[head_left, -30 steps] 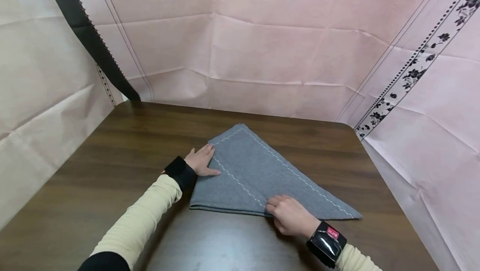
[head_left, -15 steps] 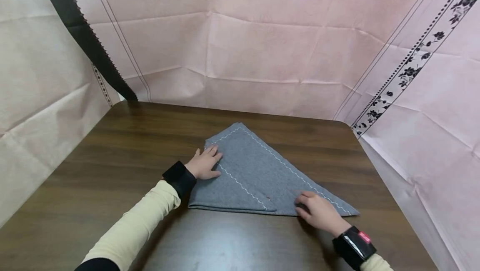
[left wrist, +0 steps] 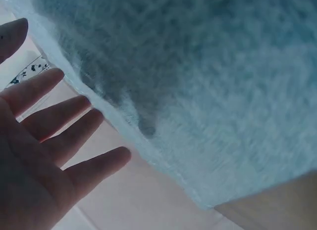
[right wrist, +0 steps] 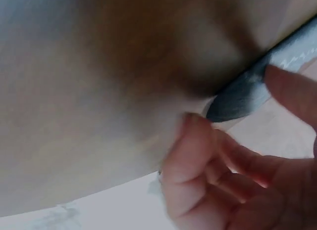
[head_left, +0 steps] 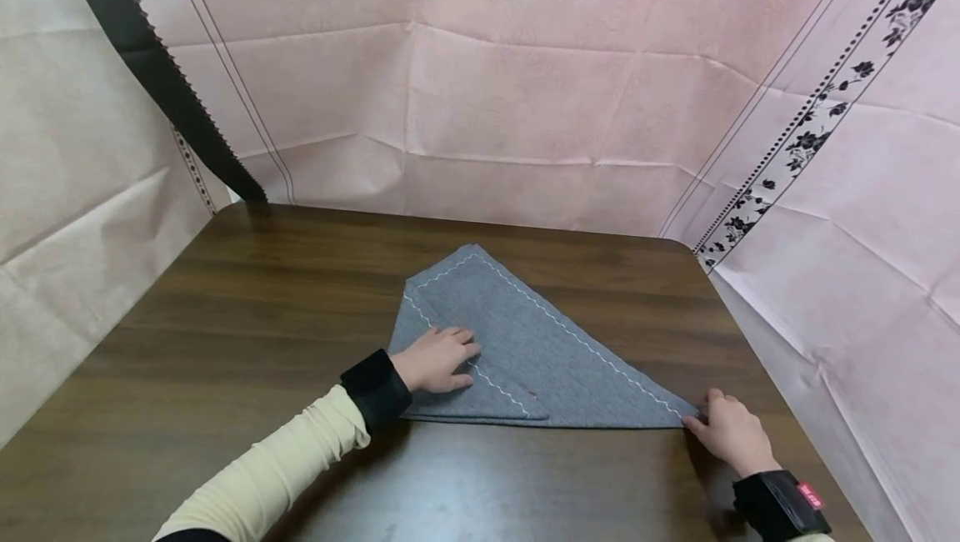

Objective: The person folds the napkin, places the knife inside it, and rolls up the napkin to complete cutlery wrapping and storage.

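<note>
A grey-blue folded cloth with white wavy stitching lies on the table, its long point reaching right and a straight fold along its near edge. My left hand is on the cloth's left part with fingers extended; in the left wrist view its straight fingers are over the cloth's edge. At the pointed right corner is my right hand. The right wrist view has its thumb at the stitched edge and its bent fingers just off the tip, a gap between them.
The dark brown wooden table has rounded far corners. Behind and beside it hangs a pale pink sheet with creases, a black strip at left and a floral border at right.
My right hand has moved right along the cloth's near edge to its pointed corner. My left hand has slid right and nearer, further onto the cloth. The cloth's shape looks about the same.
</note>
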The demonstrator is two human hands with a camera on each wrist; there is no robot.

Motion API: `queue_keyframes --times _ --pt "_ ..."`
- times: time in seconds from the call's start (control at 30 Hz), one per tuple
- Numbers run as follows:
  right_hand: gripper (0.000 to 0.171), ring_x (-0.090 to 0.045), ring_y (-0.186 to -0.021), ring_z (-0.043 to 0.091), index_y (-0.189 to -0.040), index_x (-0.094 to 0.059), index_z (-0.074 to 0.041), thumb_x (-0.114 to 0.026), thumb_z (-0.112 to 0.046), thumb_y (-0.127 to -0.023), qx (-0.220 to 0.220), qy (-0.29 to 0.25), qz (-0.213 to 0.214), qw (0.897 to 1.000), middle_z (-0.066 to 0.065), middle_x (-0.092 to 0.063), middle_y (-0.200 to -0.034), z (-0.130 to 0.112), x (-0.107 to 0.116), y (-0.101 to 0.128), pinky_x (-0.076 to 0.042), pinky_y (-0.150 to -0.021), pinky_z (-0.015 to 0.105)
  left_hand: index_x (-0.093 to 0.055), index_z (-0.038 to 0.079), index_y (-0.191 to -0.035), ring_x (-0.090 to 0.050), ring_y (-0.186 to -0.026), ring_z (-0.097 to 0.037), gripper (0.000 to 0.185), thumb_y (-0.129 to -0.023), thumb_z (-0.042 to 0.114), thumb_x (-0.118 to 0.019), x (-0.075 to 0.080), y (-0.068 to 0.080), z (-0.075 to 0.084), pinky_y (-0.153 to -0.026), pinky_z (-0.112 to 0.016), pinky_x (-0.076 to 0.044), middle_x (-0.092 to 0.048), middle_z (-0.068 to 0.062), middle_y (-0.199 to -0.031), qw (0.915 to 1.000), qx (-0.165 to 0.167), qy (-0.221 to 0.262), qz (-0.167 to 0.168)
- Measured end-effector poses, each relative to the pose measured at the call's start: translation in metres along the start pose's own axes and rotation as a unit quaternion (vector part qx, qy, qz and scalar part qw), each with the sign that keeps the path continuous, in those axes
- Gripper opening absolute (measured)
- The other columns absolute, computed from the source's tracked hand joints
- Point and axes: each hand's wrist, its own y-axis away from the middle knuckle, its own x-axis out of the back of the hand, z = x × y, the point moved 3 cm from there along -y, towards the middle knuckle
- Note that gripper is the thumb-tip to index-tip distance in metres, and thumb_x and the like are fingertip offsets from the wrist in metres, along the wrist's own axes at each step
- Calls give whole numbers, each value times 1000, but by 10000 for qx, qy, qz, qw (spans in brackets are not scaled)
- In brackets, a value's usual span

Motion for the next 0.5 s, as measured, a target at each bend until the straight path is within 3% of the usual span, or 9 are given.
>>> queue_keyframes --times 0.07,0.2,0.33,0.5 --pt "44 -55 -74 37 -88 -55 12 -66 -30 -81 -113 37 -211 9997 19 -54 -78 6 1 -1 -45 -63 49 -55 7 -125 -42 -122 -29 46 -87 32 -60 -3 -1 0 -95 -53 -33 -47 -15 -131 9999 34 -41 -98" --pt "35 -47 -63 24 -69 -52 1 -66 -30 -80 -57 -102 -302 9995 8 -46 -67 9 1 0 -38 -54 37 -56 9 -123 -45 -118 -28 43 -87 31 -60 -3 -5 4 -93 -52 -35 -51 -13 -126 9998 42 -74 -177" --pt "31 -37 -55 17 -64 -42 -8 -67 -19 -77 274 -400 81 9988 1 -36 -59 4 3 2 -27 -51 30 -58 10 -121 -46 -116 -27 41 -87 32 -60 5 -17 20 -91 -49 -38 -53 -12 -124 9997 -154 -189 -27" --pt "23 -37 -55 15 -75 -45 -6 -68 -5 -73 844 -939 1019 9868 0 -39 -60 -18 10 7 -29 -52 30 -55 9 -125 -45 -119 -25 43 -88 31 -58 17 -41 58 -95 -42 -37 -51 -11 -127 9969 -677 -315 234"
